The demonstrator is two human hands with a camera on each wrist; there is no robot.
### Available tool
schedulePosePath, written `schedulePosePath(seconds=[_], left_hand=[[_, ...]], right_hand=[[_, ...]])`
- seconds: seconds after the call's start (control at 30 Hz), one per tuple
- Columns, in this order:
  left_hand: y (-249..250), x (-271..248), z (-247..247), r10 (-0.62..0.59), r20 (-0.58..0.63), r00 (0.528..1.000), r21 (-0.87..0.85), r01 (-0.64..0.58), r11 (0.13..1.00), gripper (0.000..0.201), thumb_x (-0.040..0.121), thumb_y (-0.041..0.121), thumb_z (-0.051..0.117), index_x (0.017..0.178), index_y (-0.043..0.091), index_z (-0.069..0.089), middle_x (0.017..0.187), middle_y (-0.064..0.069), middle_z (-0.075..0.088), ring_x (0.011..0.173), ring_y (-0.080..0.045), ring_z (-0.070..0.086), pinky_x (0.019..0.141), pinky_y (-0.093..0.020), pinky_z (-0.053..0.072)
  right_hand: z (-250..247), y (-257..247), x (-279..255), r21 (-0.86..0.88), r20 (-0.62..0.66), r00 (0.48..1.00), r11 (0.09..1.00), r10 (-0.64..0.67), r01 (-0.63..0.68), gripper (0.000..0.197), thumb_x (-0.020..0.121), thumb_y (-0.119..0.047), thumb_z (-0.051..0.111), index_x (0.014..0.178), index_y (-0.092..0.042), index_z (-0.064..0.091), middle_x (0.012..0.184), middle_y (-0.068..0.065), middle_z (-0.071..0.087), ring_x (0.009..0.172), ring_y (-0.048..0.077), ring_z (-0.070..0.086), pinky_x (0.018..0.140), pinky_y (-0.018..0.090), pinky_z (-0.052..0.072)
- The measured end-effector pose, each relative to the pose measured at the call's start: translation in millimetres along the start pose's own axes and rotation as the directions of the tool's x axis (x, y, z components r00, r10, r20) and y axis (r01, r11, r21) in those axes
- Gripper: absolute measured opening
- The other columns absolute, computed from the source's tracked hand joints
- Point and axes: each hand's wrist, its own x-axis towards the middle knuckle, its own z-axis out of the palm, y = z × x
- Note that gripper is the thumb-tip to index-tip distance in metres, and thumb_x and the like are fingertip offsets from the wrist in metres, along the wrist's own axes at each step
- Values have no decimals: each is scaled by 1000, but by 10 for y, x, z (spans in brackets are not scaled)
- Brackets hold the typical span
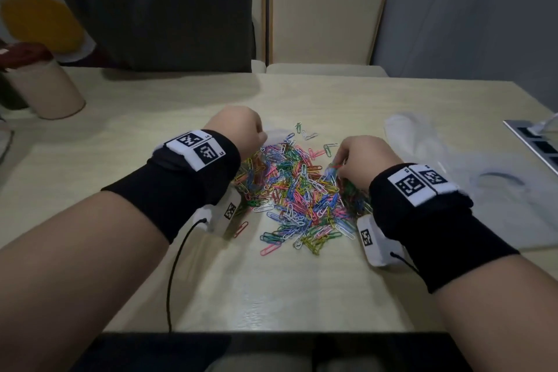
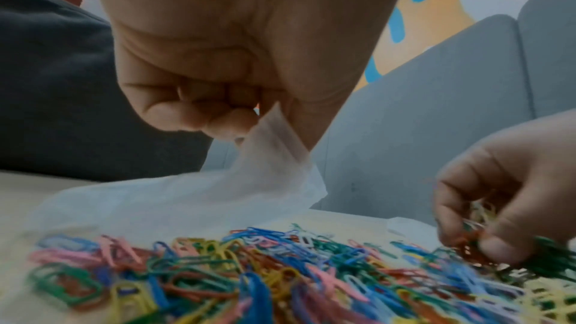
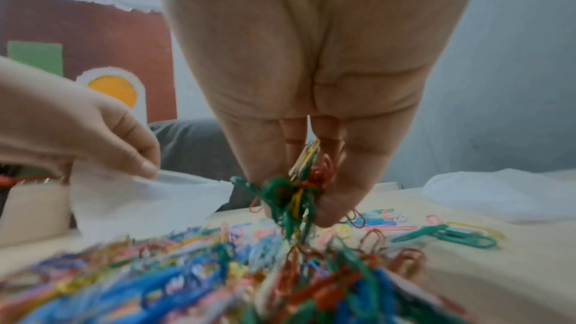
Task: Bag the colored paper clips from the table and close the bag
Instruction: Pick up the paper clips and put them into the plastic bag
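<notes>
A heap of colored paper clips (image 1: 297, 193) lies mid-table, also blurred in the foreground of the wrist views (image 2: 218, 275) (image 3: 187, 280). My left hand (image 1: 241, 130) pinches the edge of a thin white plastic bag (image 2: 280, 147) (image 3: 140, 196) at the heap's far left; the bag (image 1: 279, 134) is mostly hidden behind that hand in the head view. My right hand (image 1: 356, 160) grips a bunch of clips (image 3: 299, 186) at the heap's right side, with the same bunch (image 2: 470, 238) seen in the left wrist view.
More white plastic bags (image 1: 471, 178) lie at the right. A laptop (image 1: 537, 139) sits at the right edge, a beige cup (image 1: 51, 90) at the far left. Chairs (image 1: 326, 27) stand behind the table (image 1: 271, 290).
</notes>
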Motion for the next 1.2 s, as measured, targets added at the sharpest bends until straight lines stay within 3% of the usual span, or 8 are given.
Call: schedulePosePath(seconds=[0.1,0.23,0.43,0.57,0.77,0.9,1.03,1.2], left_hand=[[82,-74,53,30,-24,999,-65,-32,997,19,92,28,54,92,14,67,86,-2,62,77,-20,54,66,-28,37],[184,-127,109,50,-14,999,-144,-52,988,16,89,26,57,91,13,67,79,1,60,78,-19,56,67,-26,38],[304,-209,162,81,40,996,-200,-71,977,15,88,26,59,87,14,67,62,9,55,80,-19,64,68,-26,44],[374,-282,172,121,19,992,-213,-115,970,19,90,29,58,92,13,67,79,-2,67,84,-22,63,71,-27,42],[421,-290,196,119,-30,992,-356,-122,926,16,90,25,56,81,14,63,73,-3,72,76,-20,65,77,-33,52],[465,-282,187,103,-54,993,-387,-116,915,20,91,23,53,80,12,66,67,-3,72,68,-16,65,67,-27,48],[475,-260,219,83,-44,996,-404,-94,910,15,90,25,53,80,18,62,69,-2,71,71,-18,65,68,-29,51],[518,-249,224,119,-32,992,-381,-122,916,16,91,26,52,87,16,63,79,-5,70,64,-23,57,59,-28,45]], right_hand=[[-21,-4,-43,187,-74,997,982,17,-3,13,84,-10,68,94,-17,71,83,-4,60,87,21,57,73,25,40],[-14,-58,-82,508,-70,996,861,61,-17,11,80,-13,76,88,-17,69,77,-2,61,76,22,62,72,33,54],[-44,-241,-139,944,81,997,321,13,-81,16,85,6,65,82,-9,61,81,8,63,71,19,62,57,22,55],[-28,-293,-137,967,192,981,180,-36,-183,16,89,5,61,84,-9,59,81,7,61,48,8,59,42,14,48],[87,-279,-74,943,319,947,-102,22,-316,4,93,5,54,95,3,54,111,21,50,89,31,59,55,27,62],[52,-243,-49,922,382,923,-81,38,-379,13,94,8,44,102,0,49,130,21,39,95,35,58,57,31,62],[-3,-237,-52,914,404,914,26,30,-405,26,87,18,29,95,-2,44,114,20,39,105,40,58,71,32,60],[49,-186,33,782,235,971,586,40,-213,15,88,5,54,87,-10,57,92,8,61,76,17,62,71,27,60]])
